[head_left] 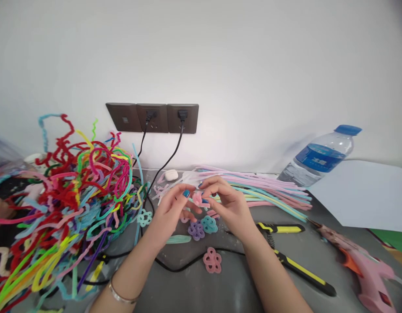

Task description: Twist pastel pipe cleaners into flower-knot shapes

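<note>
Between my two hands is a small pink pipe cleaner (pixel 197 198), bent into tight loops. My left hand (pixel 173 204) pinches it from the left, thumb and fingertips closed on its edge. From the other side my right hand (pixel 225 202) grips it too, with thumb and index finger together. Fingers cover part of the piece. Just below lie a purple pipe-cleaner flower (pixel 196 230) and a teal one (pixel 209 224). Nearer me is a pink flower (pixel 212 260), and a mint flower (pixel 144 218) rests left of my left wrist.
A tangled heap of colourful pipe cleaners (pixel 90 182) fills the left. Straight pastel pipe cleaners (pixel 269 184) lie behind my hands. On the right are yellow-black pliers (pixel 305 273), a pink glue gun (pixel 367 269), a water bottle (pixel 321 154) and white paper (pixel 367 195). A black cable (pixel 178 269) crosses the table.
</note>
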Available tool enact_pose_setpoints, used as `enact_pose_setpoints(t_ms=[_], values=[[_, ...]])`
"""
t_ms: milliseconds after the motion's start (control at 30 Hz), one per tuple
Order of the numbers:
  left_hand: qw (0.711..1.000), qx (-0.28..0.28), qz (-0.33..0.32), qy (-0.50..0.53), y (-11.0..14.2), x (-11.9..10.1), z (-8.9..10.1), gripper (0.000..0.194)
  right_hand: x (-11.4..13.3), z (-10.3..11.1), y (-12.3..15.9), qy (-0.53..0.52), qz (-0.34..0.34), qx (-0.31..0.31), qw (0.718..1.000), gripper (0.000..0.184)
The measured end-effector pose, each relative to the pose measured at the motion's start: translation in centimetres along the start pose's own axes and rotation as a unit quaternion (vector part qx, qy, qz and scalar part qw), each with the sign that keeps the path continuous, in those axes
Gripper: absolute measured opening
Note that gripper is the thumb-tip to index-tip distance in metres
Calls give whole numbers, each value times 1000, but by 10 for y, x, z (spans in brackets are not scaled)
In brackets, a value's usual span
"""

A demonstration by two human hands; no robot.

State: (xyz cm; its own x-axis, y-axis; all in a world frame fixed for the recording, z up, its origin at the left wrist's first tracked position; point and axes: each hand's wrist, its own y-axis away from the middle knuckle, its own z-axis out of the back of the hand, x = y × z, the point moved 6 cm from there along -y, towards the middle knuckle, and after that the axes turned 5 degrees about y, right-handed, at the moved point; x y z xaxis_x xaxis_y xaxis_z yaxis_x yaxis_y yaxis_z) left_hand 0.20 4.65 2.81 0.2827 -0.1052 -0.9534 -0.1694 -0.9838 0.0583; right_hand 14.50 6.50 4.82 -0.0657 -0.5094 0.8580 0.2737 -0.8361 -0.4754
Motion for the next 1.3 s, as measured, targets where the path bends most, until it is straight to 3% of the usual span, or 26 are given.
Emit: enact_pose_setpoints(t_ms=[100, 400, 533, 767, 933, 1100, 1200, 1300], values=[[998, 35, 49, 19, 1, 7, -6, 37, 5, -6, 0, 34, 12, 30, 999, 9], [998, 57, -6, -26, 0, 6, -4, 34, 5, -15, 4, 48, -25, 95, 994, 7], [998, 51, -17, -35, 2, 2, -2, 35, 9, -15, 4, 33, -10, 112, 993, 8], [998, 27, -61, -9, 1, -7, 0, 38, 15, -14, 3, 8, 7, 104, 995, 9], [996, -26, -84, 18, 1, -5, 8, 39, 18, -19, 4, 34, 29, 85, 995, 9], [990, -81, -116, -18, 1, -7, 15, 36, 18, -24, 5, 54, 41, 39, 997, 10], [988, -93, -113, -43, 1, -8, 14, 33, 14, -24, 5, 28, 32, 24, 999, 2], [990, -95, -93, -49, 1, -8, 13, 35, 11, -23, 4, 29, 27, 21, 999, 14]])
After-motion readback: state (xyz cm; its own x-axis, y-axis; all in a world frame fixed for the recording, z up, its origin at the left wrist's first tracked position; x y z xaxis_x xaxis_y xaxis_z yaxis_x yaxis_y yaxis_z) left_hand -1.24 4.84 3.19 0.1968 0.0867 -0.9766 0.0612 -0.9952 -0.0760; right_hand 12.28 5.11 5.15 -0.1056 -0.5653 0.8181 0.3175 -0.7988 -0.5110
